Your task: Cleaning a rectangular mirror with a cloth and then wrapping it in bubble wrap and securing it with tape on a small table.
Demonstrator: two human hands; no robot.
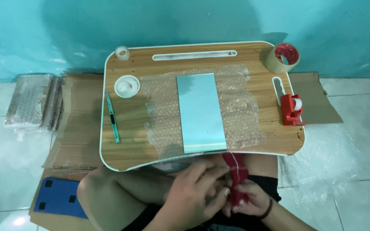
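Both hands are low in the head view, below the front edge of a small wooden lap table (129, 124). My right hand (253, 201) grips a red cloth (236, 169) that sticks up toward the table's edge. My left hand (200, 190) lies across my lap with its fingers touching the same cloth. On the table a shiny rectangular metal plate (201, 112) rests on a sheet of bubble wrap (245, 115).
A teal utility knife (112, 116), a white tape roll in a cup holder (127, 86), a small tape roll (122, 52), a brown packing tape roll (282, 57) and a red tape dispenser (292, 110) sit on the table. Cardboard (76, 128), bubble wrap bundles (33, 102) and a blue board (58, 197) lie left.
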